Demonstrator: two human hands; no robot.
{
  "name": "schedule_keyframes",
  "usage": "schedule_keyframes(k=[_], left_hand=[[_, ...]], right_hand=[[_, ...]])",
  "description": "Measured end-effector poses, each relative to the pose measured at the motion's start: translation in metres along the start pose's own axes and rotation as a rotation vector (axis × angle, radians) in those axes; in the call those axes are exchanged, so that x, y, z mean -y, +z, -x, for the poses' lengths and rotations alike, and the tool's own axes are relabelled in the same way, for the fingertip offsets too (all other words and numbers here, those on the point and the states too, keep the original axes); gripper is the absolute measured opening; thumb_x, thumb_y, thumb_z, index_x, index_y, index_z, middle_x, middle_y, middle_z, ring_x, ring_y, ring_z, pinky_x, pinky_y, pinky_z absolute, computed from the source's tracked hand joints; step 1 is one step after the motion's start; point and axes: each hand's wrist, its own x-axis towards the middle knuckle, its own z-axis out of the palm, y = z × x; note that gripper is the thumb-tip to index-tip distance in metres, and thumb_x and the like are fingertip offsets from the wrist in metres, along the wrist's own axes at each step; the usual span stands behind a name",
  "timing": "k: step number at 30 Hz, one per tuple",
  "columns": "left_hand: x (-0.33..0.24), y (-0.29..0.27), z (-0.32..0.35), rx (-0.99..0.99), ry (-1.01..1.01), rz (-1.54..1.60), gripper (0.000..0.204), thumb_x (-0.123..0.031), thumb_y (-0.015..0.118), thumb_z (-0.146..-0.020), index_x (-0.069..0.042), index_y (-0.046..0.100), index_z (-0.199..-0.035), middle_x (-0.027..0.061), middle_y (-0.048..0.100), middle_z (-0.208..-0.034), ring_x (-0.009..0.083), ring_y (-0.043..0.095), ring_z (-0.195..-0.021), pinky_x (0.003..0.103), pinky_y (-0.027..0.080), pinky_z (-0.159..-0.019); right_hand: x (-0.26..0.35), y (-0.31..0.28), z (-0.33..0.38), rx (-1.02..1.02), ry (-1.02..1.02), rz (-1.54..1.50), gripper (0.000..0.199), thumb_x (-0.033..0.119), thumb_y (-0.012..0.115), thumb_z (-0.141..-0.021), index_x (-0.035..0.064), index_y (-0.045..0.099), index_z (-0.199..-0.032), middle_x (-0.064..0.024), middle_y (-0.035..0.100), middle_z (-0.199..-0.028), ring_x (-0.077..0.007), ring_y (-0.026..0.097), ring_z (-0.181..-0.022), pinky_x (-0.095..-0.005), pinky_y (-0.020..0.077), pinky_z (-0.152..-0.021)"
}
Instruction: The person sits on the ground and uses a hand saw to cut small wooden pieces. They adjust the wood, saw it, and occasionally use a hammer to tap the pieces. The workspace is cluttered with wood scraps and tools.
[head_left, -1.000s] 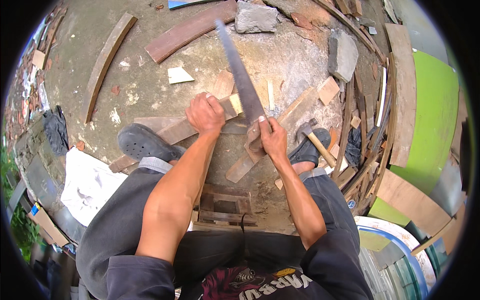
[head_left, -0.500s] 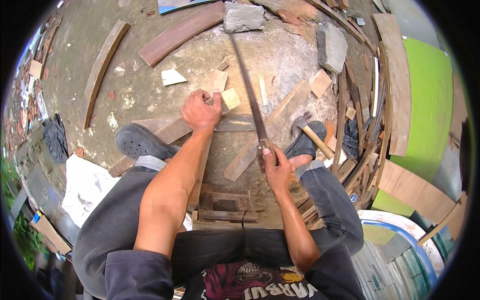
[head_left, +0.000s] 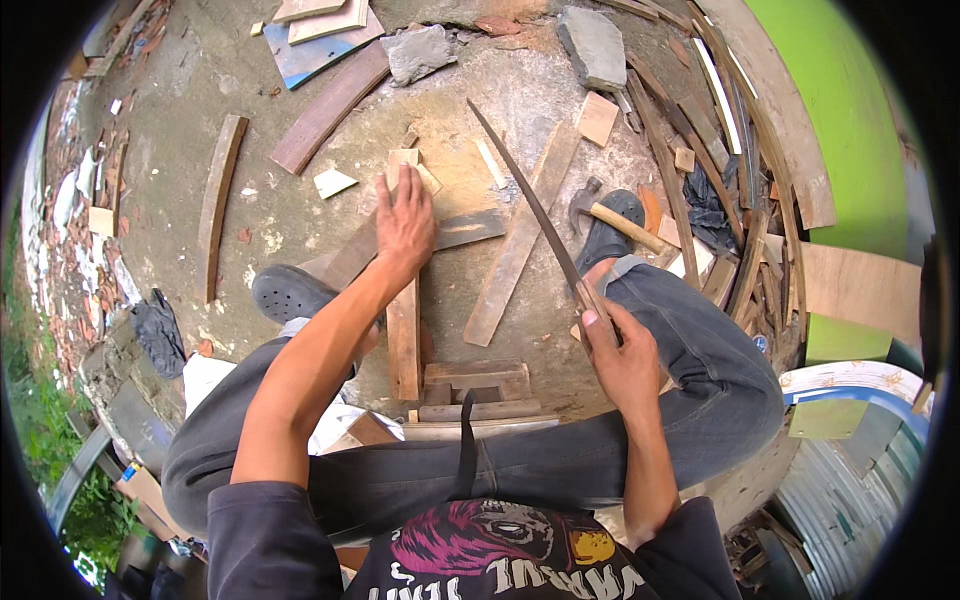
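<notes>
The saw slants up and away from the right hand, which is closed around its handle by the right knee; the blade hangs over a long plank on the concrete ground. The left hand lies flat, fingers spread, on a narrow board where it crosses another board, gripping nothing. A hammer rests across the right shoe. The left shoe sits beside the narrow board. A small wooden frame lies between the legs.
</notes>
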Motion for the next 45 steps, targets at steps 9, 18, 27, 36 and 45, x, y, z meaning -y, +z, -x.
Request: schedule_keyframes(k=[9,18,27,36,45], left_hand=[[-0.041,-0.017,0.021,0.069,0.097,0.537,0.054,-0.043,0.055,-0.097,-0.003,0.055,-0.134,0.0171,0.038,-0.154,0.0336,0.034,-0.144,0.054,0.017,-0.122],[-0.01,-0.022,0.002,0.19,-0.013,-0.037,0.08,-0.051,0.064,-0.089,-0.003,0.04,-0.148,0.0194,0.035,-0.157,0.0339,0.018,-0.152,0.057,0.012,-0.122],[-0.026,-0.061,-0.021,0.161,0.084,0.358,0.055,-0.051,0.057,-0.094,-0.004,0.064,-0.121,0.0215,0.06,-0.131,0.0326,0.033,-0.146,0.054,0.019,-0.121],[-0.032,-0.029,0.04,0.113,0.448,0.563,0.03,-0.037,0.059,-0.095,-0.011,0.073,-0.098,0.0103,0.073,-0.096,0.0225,0.066,-0.107,0.05,0.025,-0.119],[0.042,0.092,0.01,-0.306,-0.959,0.851,0.044,-0.043,0.052,-0.098,-0.005,0.068,-0.111,0.018,0.066,-0.12,0.0357,0.057,-0.118,0.048,0.04,-0.101]], right_hand=[[-0.007,0.025,-0.007,0.005,-0.093,-0.098,0.043,0.023,0.065,-0.093,-0.0016,0.063,-0.129,-0.0271,0.07,-0.111,-0.0359,0.068,-0.106,-0.038,0.0499,-0.092],[-0.005,0.033,-0.007,0.007,-0.128,-0.029,0.048,0.021,0.064,-0.092,-0.0073,0.059,-0.13,-0.0311,0.066,-0.119,-0.0404,0.065,-0.113,-0.0403,0.0487,-0.098],[-0.027,0.039,-0.019,-0.132,-0.184,0.038,0.041,0.02,0.069,-0.092,-0.0012,0.065,-0.126,-0.0222,0.073,-0.109,-0.0247,0.07,-0.101,-0.0326,0.0506,-0.091],[-0.005,0.038,-0.019,0.092,0.009,-0.078,0.042,0.026,0.069,-0.094,-0.0008,0.064,-0.126,-0.0175,0.069,-0.086,-0.022,0.066,-0.083,-0.0318,0.0521,-0.08],[-0.044,0.09,-0.098,0.438,0.038,-0.241,0.038,0.025,0.055,-0.105,0.0004,0.055,-0.133,-0.0042,0.065,-0.08,-0.01,0.062,-0.072,-0.0254,0.0493,-0.067]])
